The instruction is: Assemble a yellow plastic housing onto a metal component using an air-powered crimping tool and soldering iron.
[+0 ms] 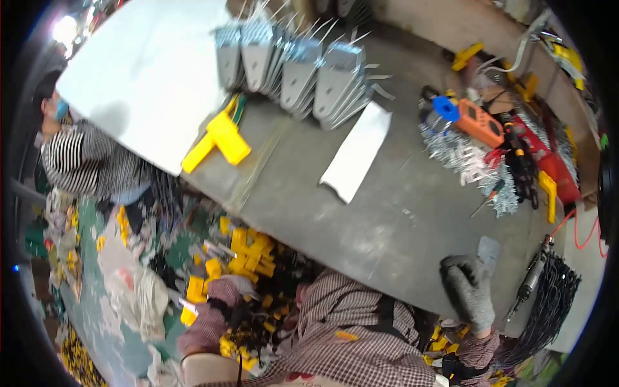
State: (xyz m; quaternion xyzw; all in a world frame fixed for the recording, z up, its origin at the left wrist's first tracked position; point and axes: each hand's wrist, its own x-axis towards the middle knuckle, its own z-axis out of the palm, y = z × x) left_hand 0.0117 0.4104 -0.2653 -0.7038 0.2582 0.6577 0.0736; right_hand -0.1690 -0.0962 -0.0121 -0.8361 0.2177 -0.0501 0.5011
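Note:
My right hand [469,291], in a grey work glove, is at the near right edge of the table with its fingers curled. From its thumb side sticks out a small flat grey plate [489,253], which it appears to grip. My left hand [242,287] reaches down at the left, below the table edge, beside a pile of yellow plastic parts [248,250]. Its fingers are blurred and hidden among the parts, so what it holds cannot be made out. A yellow T-shaped plastic piece [227,138] lies on the table.
Stacks of grey metal plates [298,74] with thin strips stand at the back. A white strip [358,151] lies mid-table. At right are an orange meter [480,122], a small screwdriver [487,198], a power screwdriver [531,280] and black cords [548,309]. A person [90,155] sits at far left.

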